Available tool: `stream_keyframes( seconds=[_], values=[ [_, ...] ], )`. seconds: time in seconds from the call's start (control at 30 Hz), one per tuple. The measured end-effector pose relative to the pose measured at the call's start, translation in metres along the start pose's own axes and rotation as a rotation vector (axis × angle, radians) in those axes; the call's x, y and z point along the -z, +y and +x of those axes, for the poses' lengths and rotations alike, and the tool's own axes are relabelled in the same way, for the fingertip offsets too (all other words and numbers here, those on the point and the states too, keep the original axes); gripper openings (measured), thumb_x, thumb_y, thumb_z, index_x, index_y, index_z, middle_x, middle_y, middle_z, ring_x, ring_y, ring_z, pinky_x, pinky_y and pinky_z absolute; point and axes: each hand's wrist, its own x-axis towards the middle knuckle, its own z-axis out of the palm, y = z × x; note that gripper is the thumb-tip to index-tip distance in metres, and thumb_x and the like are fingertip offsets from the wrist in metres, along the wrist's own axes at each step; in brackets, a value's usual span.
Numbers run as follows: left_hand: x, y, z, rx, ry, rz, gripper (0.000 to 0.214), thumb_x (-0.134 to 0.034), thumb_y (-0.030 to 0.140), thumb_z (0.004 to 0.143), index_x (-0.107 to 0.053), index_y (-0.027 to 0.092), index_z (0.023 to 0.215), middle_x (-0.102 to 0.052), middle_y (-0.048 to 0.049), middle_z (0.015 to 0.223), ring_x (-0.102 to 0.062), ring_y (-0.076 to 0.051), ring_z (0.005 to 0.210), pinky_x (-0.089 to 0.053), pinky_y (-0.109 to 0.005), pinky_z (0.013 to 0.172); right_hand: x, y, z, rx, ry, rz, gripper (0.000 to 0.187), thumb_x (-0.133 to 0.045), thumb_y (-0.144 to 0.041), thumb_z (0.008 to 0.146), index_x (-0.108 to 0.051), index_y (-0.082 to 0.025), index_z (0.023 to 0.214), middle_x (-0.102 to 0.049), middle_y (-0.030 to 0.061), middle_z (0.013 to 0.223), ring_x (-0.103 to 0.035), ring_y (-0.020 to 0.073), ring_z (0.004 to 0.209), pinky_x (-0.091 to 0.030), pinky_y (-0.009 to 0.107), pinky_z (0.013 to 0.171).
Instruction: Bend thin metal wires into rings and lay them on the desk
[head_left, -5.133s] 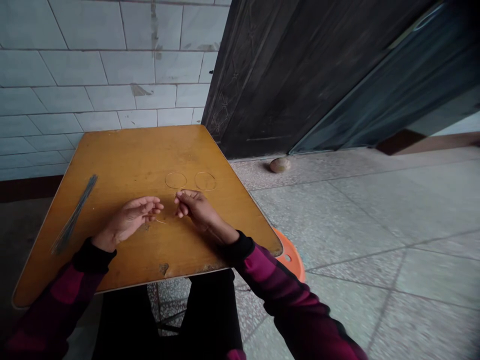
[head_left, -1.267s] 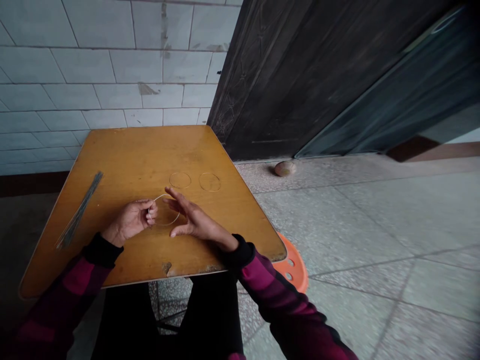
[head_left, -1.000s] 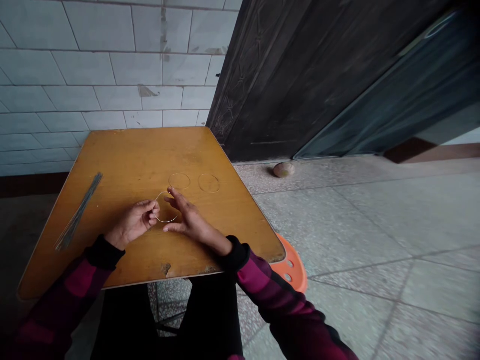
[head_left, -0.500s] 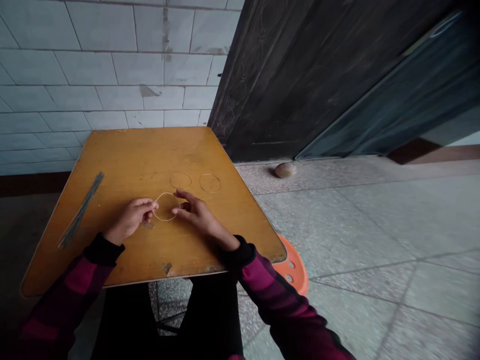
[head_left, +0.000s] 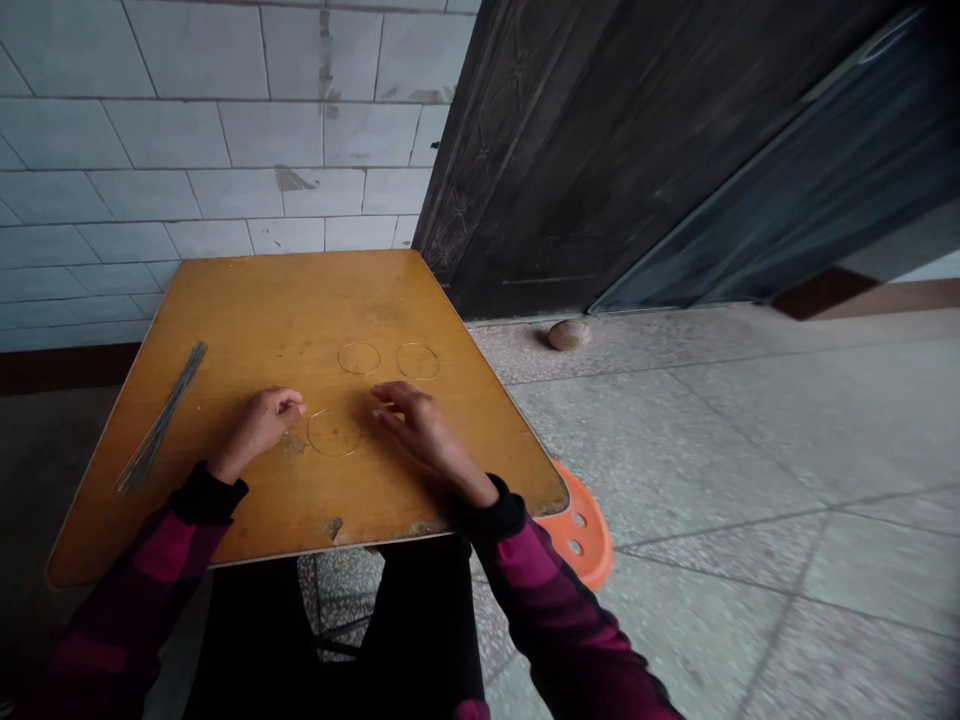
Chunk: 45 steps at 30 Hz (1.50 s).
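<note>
A thin wire ring (head_left: 334,456) lies on the wooden table (head_left: 247,310) between my two hands. My left hand (head_left: 261,428) is just left of the ring, its fingers loosely curled, slightly apart and holding nothing. On the other side, my right hand (head_left: 421,428) hovers over the tabletop with thumb and fingers apart and nothing in them. Beyond my hands, two more wire rings rest side by side, the left ring (head_left: 359,374) and the right ring (head_left: 418,379). A bundle of straight thin wires (head_left: 166,410) lies at the table's left side.
A white tiled wall (head_left: 217,190) stands behind the table, and a dark door (head_left: 570,180) is at the back right. An orange stool (head_left: 589,540) shows beside the right front corner. A roundish stone-like object (head_left: 569,335) sits on the floor by the door.
Both hands have let go of the wire ring, which now lies on the table. My right hand has moved to the right, away from it; my left hand has drawn back slightly left.
</note>
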Motion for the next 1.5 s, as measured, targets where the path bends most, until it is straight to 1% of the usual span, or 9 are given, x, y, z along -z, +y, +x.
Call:
stream_keyframes(
  seconds=[0.13, 0.27, 0.37, 0.5, 0.77, 1.07, 1.2, 1.33, 1.5],
  values=[
    [-0.006, 0.006, -0.018, -0.205, 0.026, 0.158, 0.019, -0.077, 0.022, 0.065, -0.069, 0.02, 0.082, -0.068, -0.0087, 0.088, -0.063, -0.026, 0.091, -0.047, -0.035, 0.086, -0.004, -0.019, -0.052, 0.066, 0.018, -0.185, 0.031, -0.051, -0.027, 0.094, -0.064, -0.018, 0.121, -0.068, 0.0125, 0.118, -0.063, 0.0256, 0.112, -0.052, 0.046, 0.096],
    [-0.029, -0.002, -0.043, -0.303, -0.052, 0.448, 0.046, -0.076, 0.031, 0.07, -0.062, 0.014, 0.11, -0.061, -0.0215, 0.124, -0.049, -0.038, 0.125, -0.032, -0.051, 0.108, -0.036, -0.04, -0.089, 0.05, -0.055, -0.362, 0.059, -0.064, -0.042, 0.087, -0.05, -0.017, 0.138, -0.054, 0.0168, 0.14, -0.046, 0.0345, 0.134, -0.035, 0.061, 0.109],
    [-0.041, -0.015, -0.054, -0.339, -0.035, 0.573, 0.059, -0.073, 0.03, 0.073, -0.053, 0.01, 0.125, -0.05, -0.026, 0.138, -0.039, -0.04, 0.135, -0.028, -0.054, 0.112, -0.052, -0.052, -0.09, -0.001, -0.106, -0.442, 0.071, -0.063, -0.052, 0.085, -0.046, -0.012, 0.142, -0.045, 0.0201, 0.147, -0.04, 0.0371, 0.138, -0.028, 0.065, 0.112],
    [-0.042, -0.026, -0.052, -0.4, -0.031, 0.669, 0.061, -0.07, 0.029, 0.076, -0.049, 0.009, 0.129, -0.049, -0.0263, 0.14, -0.039, -0.039, 0.136, -0.03, -0.054, 0.111, -0.057, -0.056, -0.075, -0.023, -0.163, -0.474, 0.079, -0.057, -0.062, 0.084, -0.047, -0.008, 0.14, -0.041, 0.0215, 0.148, -0.037, 0.038, 0.139, -0.026, 0.066, 0.112],
    [-0.034, -0.025, -0.029, -0.459, 0.01, 0.726, 0.048, -0.063, 0.029, 0.083, -0.053, 0.01, 0.125, -0.055, -0.0253, 0.134, -0.046, -0.037, 0.13, -0.034, -0.053, 0.108, -0.066, -0.049, -0.051, -0.091, -0.068, -0.479, 0.072, -0.058, -0.056, 0.087, -0.047, -0.009, 0.14, -0.043, 0.0213, 0.147, -0.038, 0.0379, 0.138, -0.026, 0.063, 0.112],
    [-0.011, -0.023, 0.051, -0.459, -0.039, 0.696, 0.043, -0.072, 0.032, 0.077, -0.06, 0.014, 0.114, -0.058, -0.0214, 0.13, -0.05, -0.034, 0.125, -0.034, -0.05, 0.108, -0.052, -0.047, -0.09, -0.011, 0.046, -0.385, 0.056, -0.062, -0.035, 0.087, -0.049, -0.013, 0.137, -0.05, 0.0201, 0.142, -0.047, 0.0345, 0.132, -0.036, 0.058, 0.109],
    [0.003, -0.019, 0.07, -0.433, 0.051, 0.718, 0.048, -0.073, 0.034, 0.075, -0.059, 0.012, 0.115, -0.055, -0.0224, 0.133, -0.047, -0.034, 0.127, -0.034, -0.049, 0.109, -0.051, -0.046, -0.092, -0.008, 0.074, -0.341, 0.05, -0.06, -0.031, 0.088, -0.053, -0.011, 0.134, -0.053, 0.0204, 0.138, -0.05, 0.0336, 0.128, -0.038, 0.058, 0.109],
    [0.018, -0.018, 0.046, -0.389, 0.125, 0.783, 0.046, -0.068, 0.036, 0.08, -0.059, 0.009, 0.116, -0.057, -0.0248, 0.129, -0.049, -0.036, 0.125, -0.035, -0.051, 0.107, -0.052, -0.045, -0.092, 0.0, 0.1, -0.316, 0.046, -0.058, -0.03, 0.089, -0.055, -0.015, 0.133, -0.055, 0.0183, 0.136, -0.052, 0.0326, 0.126, -0.039, 0.058, 0.108],
    [0.01, -0.024, -0.02, -0.486, -0.035, 0.863, 0.046, -0.054, 0.045, 0.089, -0.057, 0.013, 0.122, -0.055, -0.0217, 0.136, -0.049, -0.034, 0.129, -0.036, -0.051, 0.107, -0.053, -0.047, -0.092, 0.009, 0.105, -0.298, 0.042, -0.058, -0.029, 0.089, -0.058, -0.017, 0.129, -0.058, 0.0174, 0.132, -0.054, 0.0325, 0.123, -0.04, 0.059, 0.107]
  ],
)
